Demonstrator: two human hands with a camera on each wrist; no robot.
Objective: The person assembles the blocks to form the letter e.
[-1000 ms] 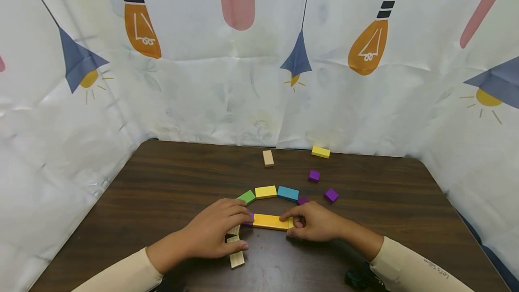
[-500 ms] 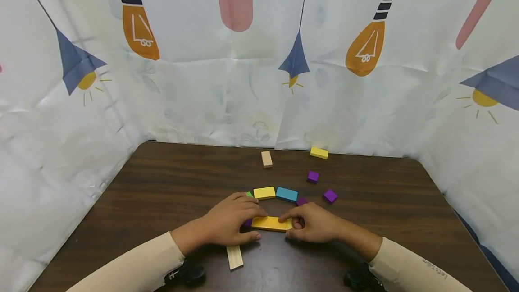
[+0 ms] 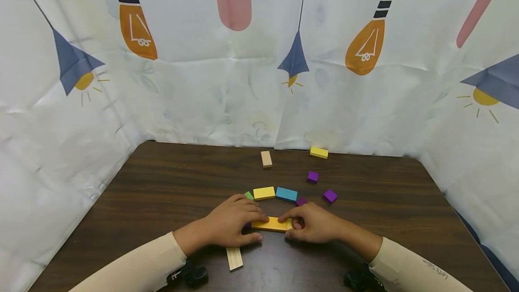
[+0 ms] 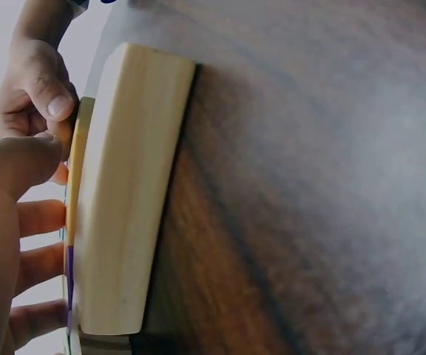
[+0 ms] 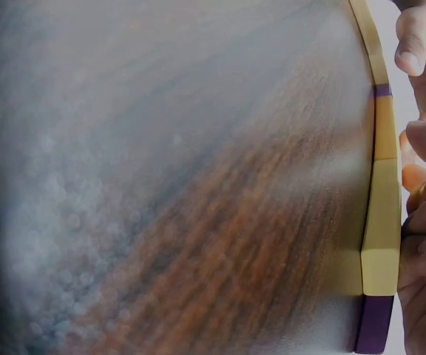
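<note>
Fingers (image 3: 289, 213) on one orange block (image 3: 269, 225)

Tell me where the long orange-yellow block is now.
In the head view, the long orange-yellow block lies low, just right of centre, between the left hand and right hand, nearer the camera than the blue block.

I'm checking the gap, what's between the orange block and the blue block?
The head view shows bare tabletop between the orange block and the blue block.
</note>
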